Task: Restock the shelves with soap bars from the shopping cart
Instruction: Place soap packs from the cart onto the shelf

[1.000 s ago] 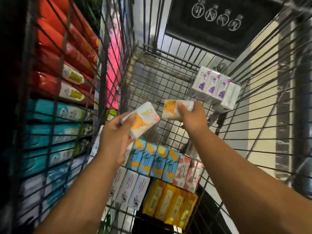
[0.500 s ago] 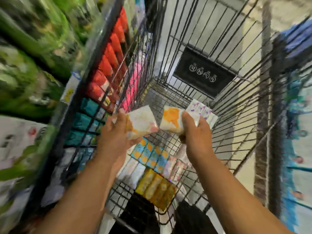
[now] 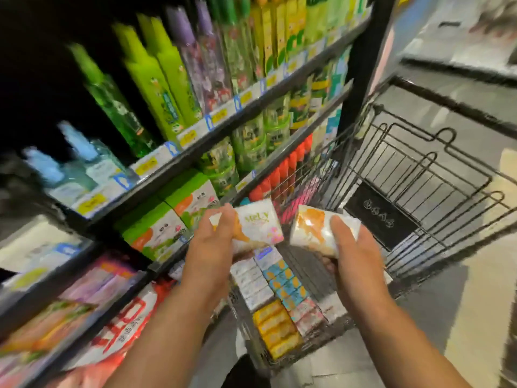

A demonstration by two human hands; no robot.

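My left hand (image 3: pixel 208 247) grips a white soap pack (image 3: pixel 258 224) with orange and pink print, held above the wire shopping cart (image 3: pixel 419 175). My right hand (image 3: pixel 355 259) grips a second white and orange soap pack (image 3: pixel 310 229) just to its right. Both packs hover over the cart's near end. Rows of soap bars lie in the cart below: white ones (image 3: pixel 251 284), blue and orange ones (image 3: pixel 288 284), yellow ones (image 3: pixel 277 329) and pink ones (image 3: pixel 306 317). The shelves (image 3: pixel 179 161) stand to the left.
The shelf unit holds green and purple bottles (image 3: pixel 165 79) up top, green cartons (image 3: pixel 167 219) in the middle, and pink and red packs (image 3: pixel 112 317) lower down. A black shelf post (image 3: pixel 361 68) rises beside the cart. Grey floor (image 3: pixel 461 317) lies to the right.
The view has swung up and left from the cart's inside to the shelves. Both hands have lifted their soap packs above the cart and still hold them.
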